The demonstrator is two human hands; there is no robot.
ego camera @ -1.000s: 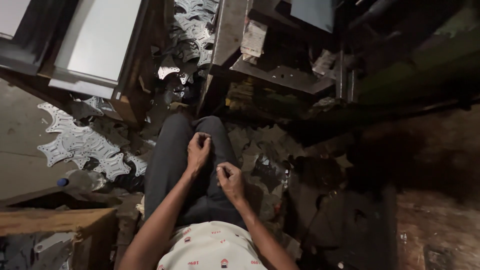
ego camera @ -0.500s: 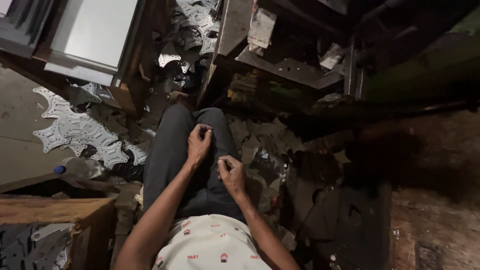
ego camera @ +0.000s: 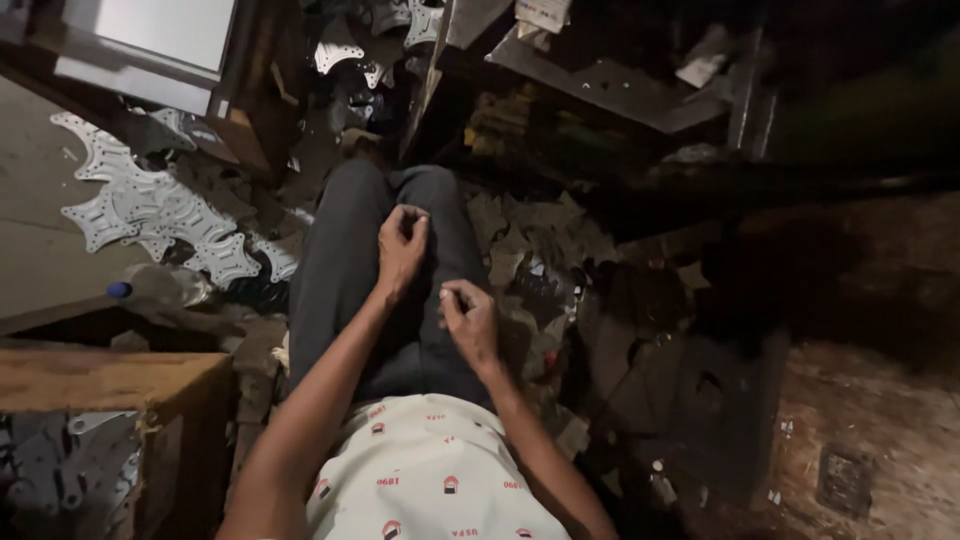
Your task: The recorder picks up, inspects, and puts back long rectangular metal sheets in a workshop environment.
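Two bare hands are hovering over dark trousers (ego camera: 340, 260) in the head view. The left hand (ego camera: 402, 245) is curling loosely, fingertips bunching near the knee; whether it is pinching anything I cannot tell. The right hand (ego camera: 470, 320) is curling too, thumb meeting forefinger, its contents too small to make out. Stamped metal pieces (ego camera: 150, 210) are lying on the floor at left, near a wooden box (ego camera: 110, 385) and a plastic bottle (ego camera: 160, 288).

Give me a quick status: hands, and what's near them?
Left hand and right hand loosely curled over dark trousers, nothing visibly held. Stamped metal offcuts lie beside the left leg.
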